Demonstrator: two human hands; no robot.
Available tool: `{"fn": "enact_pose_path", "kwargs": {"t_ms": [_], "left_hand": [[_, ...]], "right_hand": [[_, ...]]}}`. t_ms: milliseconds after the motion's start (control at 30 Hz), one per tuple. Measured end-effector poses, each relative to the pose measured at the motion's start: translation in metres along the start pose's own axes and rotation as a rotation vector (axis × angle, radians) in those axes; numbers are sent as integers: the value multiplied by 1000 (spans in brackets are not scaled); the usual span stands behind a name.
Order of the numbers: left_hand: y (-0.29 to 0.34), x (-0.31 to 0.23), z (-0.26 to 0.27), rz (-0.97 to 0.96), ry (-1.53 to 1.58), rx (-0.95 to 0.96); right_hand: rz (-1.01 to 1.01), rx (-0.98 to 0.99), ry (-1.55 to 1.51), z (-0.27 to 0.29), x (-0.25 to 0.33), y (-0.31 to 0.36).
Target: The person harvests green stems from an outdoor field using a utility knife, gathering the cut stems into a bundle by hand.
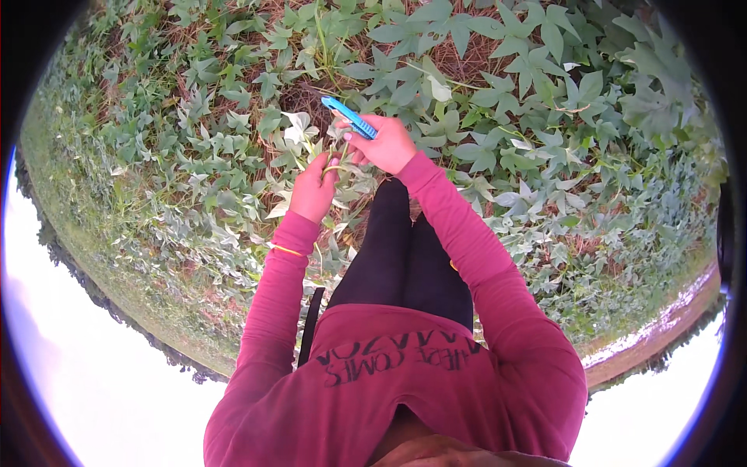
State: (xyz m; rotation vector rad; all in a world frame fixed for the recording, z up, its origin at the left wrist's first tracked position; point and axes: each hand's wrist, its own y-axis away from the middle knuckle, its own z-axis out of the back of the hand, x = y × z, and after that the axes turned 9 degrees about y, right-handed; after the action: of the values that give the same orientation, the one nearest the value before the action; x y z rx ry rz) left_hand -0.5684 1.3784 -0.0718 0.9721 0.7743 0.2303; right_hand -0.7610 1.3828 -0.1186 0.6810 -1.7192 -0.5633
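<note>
My right hand [394, 146] is closed around a blue utility knife [349, 117], which slants up and to the left. A thin dark blade seems to stick out from its far end. Just left of and below it, my left hand [313, 191] grips a few leafy vine stems [333, 166], with pale leaf undersides showing around the fingers. The fingertips of both hands are close together over the stems, and the right hand's lower fingers partly hide behind the leaves.
Low green vines with lobed leaves [537, 78] spread all around, over brown dry straw [459, 58]. My legs in dark trousers [401, 257] stand below my hands. A dirt strip [654, 342] runs along the far right, and trees line the field's left edge.
</note>
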Motion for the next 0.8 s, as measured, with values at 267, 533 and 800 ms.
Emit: {"fn": "enact_pose_path", "kwargs": {"t_ms": [267, 533, 800], "left_hand": [[40, 54, -30, 441, 280, 569], [3, 42, -17, 536, 634, 455], [-64, -27, -145, 451, 266, 822]], "right_hand": [[316, -519, 1395, 129, -68, -148], [404, -320, 859, 54, -109, 33], [375, -511, 376, -14, -83, 174]]}}
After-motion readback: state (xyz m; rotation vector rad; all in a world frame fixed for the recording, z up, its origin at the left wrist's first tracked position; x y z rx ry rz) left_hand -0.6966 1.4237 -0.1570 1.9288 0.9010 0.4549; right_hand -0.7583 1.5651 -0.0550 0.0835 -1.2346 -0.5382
